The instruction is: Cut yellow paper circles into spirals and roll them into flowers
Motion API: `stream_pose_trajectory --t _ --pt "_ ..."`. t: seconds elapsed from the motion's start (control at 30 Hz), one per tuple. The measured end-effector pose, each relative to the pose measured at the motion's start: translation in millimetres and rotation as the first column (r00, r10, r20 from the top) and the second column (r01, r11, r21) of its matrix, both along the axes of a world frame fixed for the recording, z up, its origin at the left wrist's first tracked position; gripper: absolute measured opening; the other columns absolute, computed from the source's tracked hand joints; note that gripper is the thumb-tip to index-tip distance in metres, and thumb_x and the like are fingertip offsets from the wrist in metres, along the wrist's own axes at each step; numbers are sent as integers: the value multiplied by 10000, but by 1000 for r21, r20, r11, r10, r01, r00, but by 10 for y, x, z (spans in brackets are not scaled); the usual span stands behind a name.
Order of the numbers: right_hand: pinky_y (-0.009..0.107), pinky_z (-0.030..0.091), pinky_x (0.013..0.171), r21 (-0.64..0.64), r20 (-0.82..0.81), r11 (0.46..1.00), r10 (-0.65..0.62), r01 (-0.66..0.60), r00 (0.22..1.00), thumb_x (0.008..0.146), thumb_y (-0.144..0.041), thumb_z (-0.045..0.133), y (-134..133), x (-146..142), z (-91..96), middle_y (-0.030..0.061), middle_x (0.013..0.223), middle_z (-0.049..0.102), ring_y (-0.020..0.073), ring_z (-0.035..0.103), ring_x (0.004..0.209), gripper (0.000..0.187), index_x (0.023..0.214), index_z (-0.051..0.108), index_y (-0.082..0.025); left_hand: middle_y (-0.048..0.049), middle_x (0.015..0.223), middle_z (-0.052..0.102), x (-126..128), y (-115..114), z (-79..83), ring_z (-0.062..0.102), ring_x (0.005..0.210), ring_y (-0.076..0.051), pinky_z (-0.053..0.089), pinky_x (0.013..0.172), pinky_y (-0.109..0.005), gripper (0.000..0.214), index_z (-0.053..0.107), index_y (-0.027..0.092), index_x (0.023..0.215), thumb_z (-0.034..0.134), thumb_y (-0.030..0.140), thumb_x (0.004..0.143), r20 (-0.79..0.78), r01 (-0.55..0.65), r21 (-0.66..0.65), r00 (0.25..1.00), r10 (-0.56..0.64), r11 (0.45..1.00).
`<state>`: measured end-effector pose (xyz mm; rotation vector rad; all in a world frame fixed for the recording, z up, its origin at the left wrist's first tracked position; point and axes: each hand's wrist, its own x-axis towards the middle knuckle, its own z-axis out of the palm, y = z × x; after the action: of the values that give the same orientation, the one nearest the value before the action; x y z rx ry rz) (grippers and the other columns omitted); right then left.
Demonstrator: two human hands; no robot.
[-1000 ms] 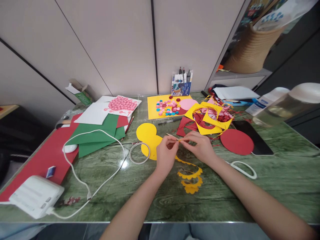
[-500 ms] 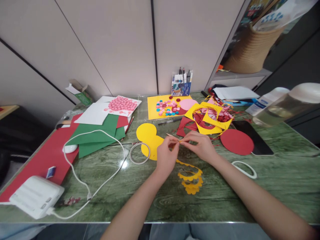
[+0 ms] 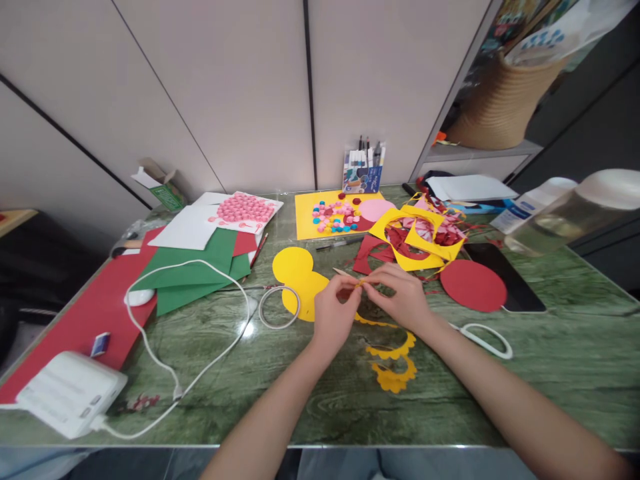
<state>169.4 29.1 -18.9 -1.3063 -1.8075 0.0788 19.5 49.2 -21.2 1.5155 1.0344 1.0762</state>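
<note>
My left hand (image 3: 336,312) and my right hand (image 3: 400,295) meet at the middle of the table, thumbs and fingertips pinched together. A thin pale pointed stick (image 3: 342,272) pokes out past the fingers of my left hand. Between the fingertips is the small end of a yellow scalloped paper strip (image 3: 394,383). The strip hangs below the hands in loose curls. How its end lies against the stick is hidden by the fingers. Just left of my left hand are yellow paper circles (image 3: 293,267).
A roll of tape (image 3: 261,312) and white scissors (image 3: 500,348) flank the hands. Behind lie paper scraps (image 3: 453,250), a red circle (image 3: 473,285), a phone (image 3: 523,293) and coloured paper rolls on a yellow sheet (image 3: 303,217). A white cable (image 3: 210,357) loops at left.
The curled yellow strip has swung to the right and slightly down. Both hands stay pinched together in nearly the same place, with only small finger movement.
</note>
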Motion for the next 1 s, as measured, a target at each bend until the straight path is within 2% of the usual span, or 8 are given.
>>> stream_pose_trajectory --t 0.47,1.0 --pt "357 473 692 79 36 996 -39 36 999 811 -167 599 1 -31 -80 57 735 673 208 601 720 97 798 687 -205 -55 822 685 12 -12 20 635 754 -150 501 714 -261 100 643 151 841 563 168 782 33 12 -33 999 -11 999" --pt "343 457 662 159 137 987 -9 -13 991 835 -157 600 28 -47 -98 46 679 677 187 599 663 93 812 682 -196 -30 780 691 -37 32 30 630 717 -144 490 688 -241 112 654 156 804 547 190 793 -107 24 26 994 -21 999"
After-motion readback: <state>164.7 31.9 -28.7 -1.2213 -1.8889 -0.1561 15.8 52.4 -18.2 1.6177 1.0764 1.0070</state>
